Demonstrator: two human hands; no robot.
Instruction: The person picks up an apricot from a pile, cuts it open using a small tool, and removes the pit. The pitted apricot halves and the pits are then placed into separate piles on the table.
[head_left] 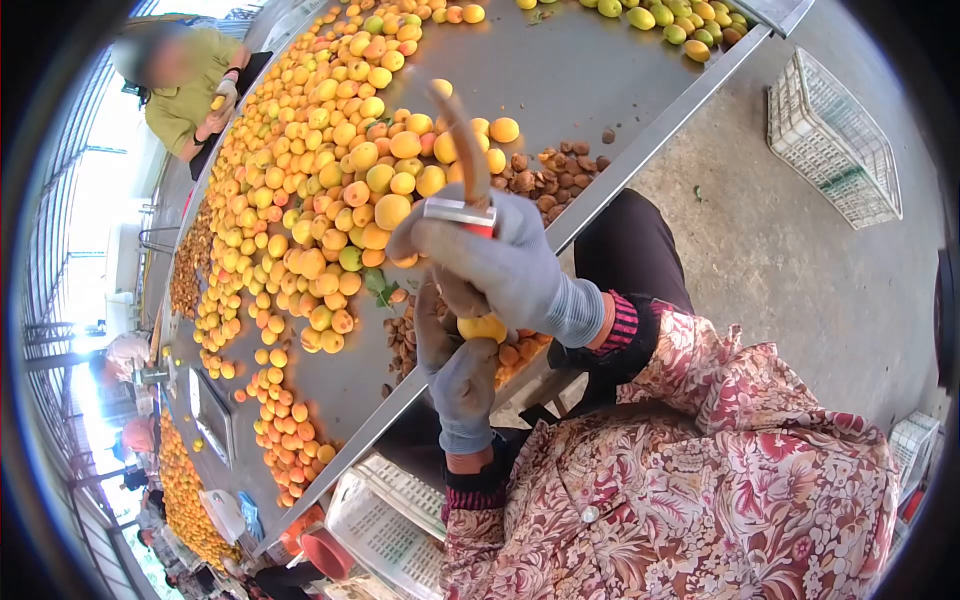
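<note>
The right hand (490,262) squeezes a knife (462,150) just above the apricot (483,327) held tight in the left hand (455,375), so a slip could cut the glove or drop the fruit.

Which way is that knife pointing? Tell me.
Upward: the knife blade rises above the right hand, tilted slightly, its handle clenched in the gloved fist.

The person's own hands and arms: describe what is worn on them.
Both the left hand and the right hand wear grey knitted gloves with ribbed cuffs. At each wrist a striped pink and dark inner cuff shows. The sleeves are a floral fabric in pink, red and cream.
</note>
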